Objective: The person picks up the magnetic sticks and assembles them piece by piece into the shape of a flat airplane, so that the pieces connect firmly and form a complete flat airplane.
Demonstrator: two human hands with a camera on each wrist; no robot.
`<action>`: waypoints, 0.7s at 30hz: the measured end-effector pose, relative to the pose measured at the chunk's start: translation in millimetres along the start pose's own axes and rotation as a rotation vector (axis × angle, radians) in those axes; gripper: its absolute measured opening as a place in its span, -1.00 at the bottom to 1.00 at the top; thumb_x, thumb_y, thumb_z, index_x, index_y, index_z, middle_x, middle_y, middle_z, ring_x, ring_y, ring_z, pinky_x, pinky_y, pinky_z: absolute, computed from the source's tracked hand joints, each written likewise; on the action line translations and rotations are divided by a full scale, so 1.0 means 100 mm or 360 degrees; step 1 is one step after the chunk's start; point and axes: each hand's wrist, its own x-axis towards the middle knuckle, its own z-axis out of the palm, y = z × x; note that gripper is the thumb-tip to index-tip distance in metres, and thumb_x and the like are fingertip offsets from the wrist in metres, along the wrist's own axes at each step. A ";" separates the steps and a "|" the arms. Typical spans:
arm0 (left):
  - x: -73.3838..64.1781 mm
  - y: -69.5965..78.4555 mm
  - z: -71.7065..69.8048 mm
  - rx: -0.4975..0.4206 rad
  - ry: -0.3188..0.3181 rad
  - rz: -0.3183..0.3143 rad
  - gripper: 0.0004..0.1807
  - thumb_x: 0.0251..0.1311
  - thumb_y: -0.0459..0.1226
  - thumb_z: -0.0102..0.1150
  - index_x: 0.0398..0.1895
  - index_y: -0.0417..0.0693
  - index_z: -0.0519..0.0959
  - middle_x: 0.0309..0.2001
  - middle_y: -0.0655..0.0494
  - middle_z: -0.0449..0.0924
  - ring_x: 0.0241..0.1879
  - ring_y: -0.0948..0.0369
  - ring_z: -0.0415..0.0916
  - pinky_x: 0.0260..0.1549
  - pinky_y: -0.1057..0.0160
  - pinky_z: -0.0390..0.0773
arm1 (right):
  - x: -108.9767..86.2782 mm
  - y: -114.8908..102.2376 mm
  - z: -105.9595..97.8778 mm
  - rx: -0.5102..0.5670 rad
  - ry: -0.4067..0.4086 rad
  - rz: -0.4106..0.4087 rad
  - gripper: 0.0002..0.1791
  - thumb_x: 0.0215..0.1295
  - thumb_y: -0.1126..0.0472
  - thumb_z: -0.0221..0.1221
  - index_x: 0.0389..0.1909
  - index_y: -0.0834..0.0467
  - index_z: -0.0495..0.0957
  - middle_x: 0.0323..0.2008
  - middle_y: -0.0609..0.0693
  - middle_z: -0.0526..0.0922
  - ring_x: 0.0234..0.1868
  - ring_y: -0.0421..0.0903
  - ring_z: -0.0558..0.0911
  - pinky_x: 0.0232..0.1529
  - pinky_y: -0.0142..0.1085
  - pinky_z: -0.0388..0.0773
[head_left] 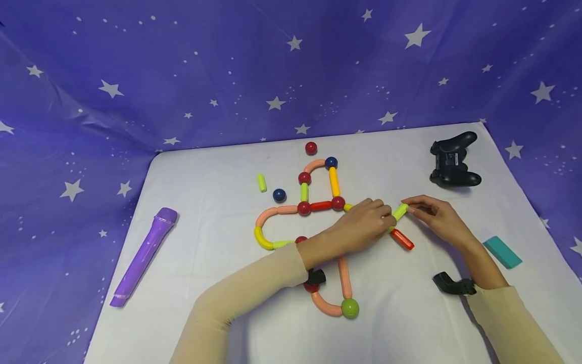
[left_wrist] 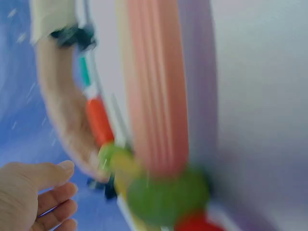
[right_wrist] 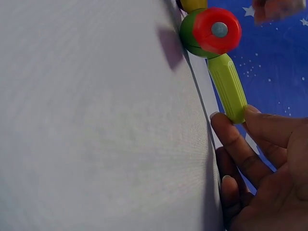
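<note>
My right hand (head_left: 436,217) pinches the end of a yellow-green magnetic stick (right_wrist: 228,89) between thumb and fingertips. The stick's other end meets a green ball (right_wrist: 188,36), which also bears a red stick (head_left: 402,239). My left hand (head_left: 364,225) hovers over this junction and hides part of it in the head view. In the left wrist view its fingers (left_wrist: 57,199) are loosely bent, with nothing between them and the thumb. Leftward stretches a joined figure of sticks and balls, including a red ball (head_left: 338,203) and a bright green ball (head_left: 350,308), partly covered by my left forearm.
Loose pieces lie at the back: a red ball (head_left: 311,148), a dark blue ball (head_left: 279,195) and a short yellow-green stick (head_left: 262,183). A purple microphone (head_left: 144,258) is at left. A black game controller (head_left: 454,159) and a teal block (head_left: 502,252) are at right.
</note>
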 end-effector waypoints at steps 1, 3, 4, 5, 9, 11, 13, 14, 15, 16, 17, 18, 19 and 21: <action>-0.08 -0.07 -0.05 -0.0057 0.0024 -0.0039 -0.73 0.37 -0.14 0.12 0.07 0.13 0.62 -0.02 0.27 0.60 0.02 0.28 0.44 0.07 0.38 0.39 | 0.00 0.00 0.00 -0.0010 0.0000 -0.0004 -0.66 0.43 0.07 0.12 0.13 0.09 0.57 0.05 -0.06 0.62 -0.11 -0.42 0.50 -0.13 -0.64 0.40; -0.27 -0.24 -0.12 -0.0153 0.0090 -0.0128 -0.73 0.33 -0.15 0.17 0.05 0.10 0.64 -0.04 0.24 0.62 0.00 0.26 0.45 0.07 0.36 0.41 | 0.00 0.00 0.00 -0.0022 0.0000 -0.0005 -0.66 0.44 0.07 0.12 0.13 0.09 0.56 0.07 -0.02 0.61 -0.10 -0.43 0.48 -0.12 -0.66 0.39; -0.37 -0.33 -0.13 -0.0191 0.0128 -0.0188 -0.74 0.31 -0.15 0.20 0.03 0.09 0.65 -0.05 0.22 0.62 -0.02 0.25 0.46 0.06 0.36 0.42 | 0.00 0.00 0.01 -0.0027 0.0000 -0.0009 -0.67 0.44 0.08 0.12 0.13 0.10 0.56 0.07 0.02 0.61 -0.09 -0.42 0.48 -0.11 -0.67 0.38; -0.49 -0.43 -0.14 -0.0217 0.0176 -0.0252 -0.74 0.30 -0.15 0.21 0.01 0.07 0.66 -0.06 0.21 0.63 -0.03 0.23 0.47 0.05 0.34 0.43 | 0.00 -0.01 0.01 -0.0032 -0.0001 -0.0013 -0.67 0.44 0.09 0.12 0.13 0.10 0.56 0.08 0.05 0.60 -0.09 -0.42 0.48 -0.11 -0.67 0.38; -0.97 -0.80 -0.03 -0.0278 0.0401 -0.0540 -0.78 0.23 -0.18 0.30 -0.09 0.01 0.69 -0.11 0.15 0.65 -0.09 0.19 0.50 -0.03 0.26 0.50 | 0.00 -0.03 0.02 -0.0035 0.0012 0.0009 -0.69 0.43 0.11 0.13 0.11 0.09 0.58 0.07 0.07 0.62 -0.12 -0.37 0.48 -0.14 -0.64 0.38; -1.20 -0.96 0.05 -0.0326 0.0492 -0.0685 -0.76 0.20 -0.21 0.32 -0.08 -0.03 0.68 -0.10 0.11 0.63 -0.11 0.16 0.50 -0.06 0.22 0.51 | 0.00 -0.04 0.03 -0.0046 0.0020 0.0014 -0.70 0.43 0.12 0.13 0.10 0.08 0.58 0.05 0.06 0.62 -0.15 -0.34 0.48 -0.17 -0.61 0.39; -1.39 -1.09 0.12 -0.0374 0.0556 -0.0806 -0.73 0.18 -0.22 0.34 -0.05 -0.06 0.66 -0.08 0.07 0.60 -0.12 0.13 0.50 -0.10 0.18 0.52 | 0.00 -0.04 0.02 -0.0062 0.0027 0.0012 -0.70 0.43 0.11 0.13 0.10 0.08 0.58 0.03 0.05 0.62 -0.16 -0.32 0.48 -0.18 -0.59 0.39; -1.48 -1.15 0.16 -0.0411 0.0574 -0.0856 -0.69 0.19 -0.22 0.34 -0.01 -0.07 0.64 -0.06 0.06 0.58 -0.11 0.12 0.49 -0.10 0.16 0.52 | 0.00 -0.05 0.02 -0.0066 0.0027 0.0014 -0.70 0.43 0.10 0.13 0.10 0.08 0.59 0.03 0.05 0.62 -0.16 -0.31 0.48 -0.18 -0.58 0.39; -1.55 -1.20 0.19 -0.0449 0.0586 -0.0894 -0.67 0.19 -0.22 0.34 0.02 -0.08 0.62 -0.04 0.03 0.57 -0.11 0.11 0.48 -0.11 0.15 0.53 | 0.01 -0.05 0.02 -0.0070 0.0028 0.0013 -0.70 0.43 0.10 0.14 0.10 0.09 0.59 0.03 0.06 0.62 -0.16 -0.32 0.48 -0.18 -0.59 0.39; -1.61 -1.24 0.21 -0.0482 0.0588 -0.0926 -0.64 0.20 -0.21 0.34 0.05 -0.08 0.60 -0.02 0.01 0.55 -0.12 0.11 0.47 -0.12 0.14 0.52 | 0.01 -0.06 0.02 -0.0074 0.0027 0.0014 -0.69 0.42 0.09 0.14 0.10 0.09 0.58 0.04 0.06 0.62 -0.15 -0.33 0.48 -0.17 -0.60 0.39; -1.65 -1.27 0.23 -0.0506 0.0579 -0.0956 -0.62 0.21 -0.20 0.33 0.08 -0.07 0.58 -0.01 0.00 0.54 -0.11 0.11 0.46 -0.11 0.13 0.53 | 0.01 -0.06 0.02 -0.0074 0.0027 0.0013 -0.69 0.43 0.09 0.14 0.10 0.09 0.58 0.04 0.07 0.62 -0.14 -0.35 0.47 -0.16 -0.61 0.38; -1.68 -1.29 0.25 -0.0530 0.0562 -0.0983 -0.59 0.21 -0.19 0.32 0.12 -0.06 0.56 0.00 -0.01 0.53 -0.11 0.11 0.45 -0.12 0.14 0.52 | 0.01 -0.06 0.02 -0.0078 0.0025 0.0003 -0.69 0.43 0.09 0.13 0.10 0.10 0.58 0.05 0.09 0.62 -0.13 -0.36 0.47 -0.15 -0.62 0.37; -1.70 -1.31 0.26 -0.0559 0.0544 -0.1002 -0.57 0.22 -0.18 0.31 0.15 -0.05 0.54 0.01 -0.01 0.52 -0.12 0.12 0.44 -0.12 0.14 0.52 | 0.01 -0.05 0.02 -0.0071 0.0026 0.0008 -0.69 0.43 0.09 0.14 0.10 0.10 0.58 0.05 0.09 0.62 -0.12 -0.38 0.47 -0.15 -0.63 0.37; -1.71 -1.34 0.28 -0.0606 0.0501 -0.1014 -0.53 0.25 -0.17 0.28 0.21 -0.05 0.51 0.03 -0.03 0.51 -0.13 0.12 0.43 -0.12 0.14 0.52 | 0.01 -0.05 0.03 -0.0064 0.0028 -0.0006 -0.69 0.42 0.10 0.14 0.10 0.11 0.58 0.06 0.10 0.62 -0.11 -0.41 0.46 -0.13 -0.64 0.36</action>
